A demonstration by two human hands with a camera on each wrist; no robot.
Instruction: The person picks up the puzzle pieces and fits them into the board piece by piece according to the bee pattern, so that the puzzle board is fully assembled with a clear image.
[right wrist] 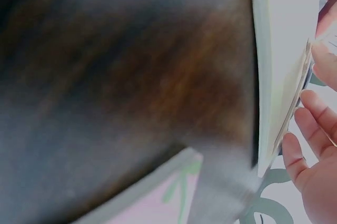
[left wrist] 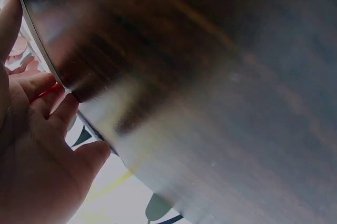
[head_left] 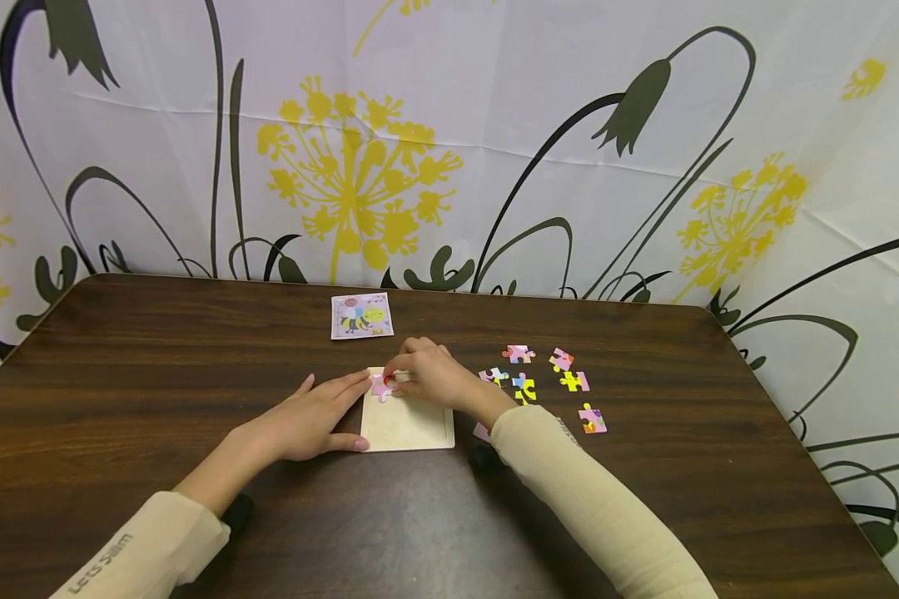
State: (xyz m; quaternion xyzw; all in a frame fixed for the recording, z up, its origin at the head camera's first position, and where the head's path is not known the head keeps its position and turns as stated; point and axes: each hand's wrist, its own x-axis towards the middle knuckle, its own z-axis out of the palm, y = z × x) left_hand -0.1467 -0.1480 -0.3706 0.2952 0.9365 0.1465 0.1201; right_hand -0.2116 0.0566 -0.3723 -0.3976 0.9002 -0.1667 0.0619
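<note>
A pale square puzzle board [head_left: 412, 428] lies on the table in the head view, with a pink jigsaw piece [head_left: 379, 389] in its far left corner. My left hand [head_left: 310, 418] rests along the board's left edge, fingers extended and the thumb at the near corner. Over the far edge, my right hand [head_left: 434, 374] pinches a jigsaw piece with red on it [head_left: 389, 379], right beside the pink one; the fingers hide most of it. In the right wrist view, the fingers of my right hand [right wrist: 318, 150] appear by the board's edge [right wrist: 266, 76].
Several loose jigsaw pieces [head_left: 524, 388] lie right of the board, one partly behind my right sleeve [head_left: 584, 491]. A picture card with a bee [head_left: 363, 316] lies beyond the board. A flowered curtain [head_left: 419, 166] hangs behind the dark wooden table [head_left: 195, 349].
</note>
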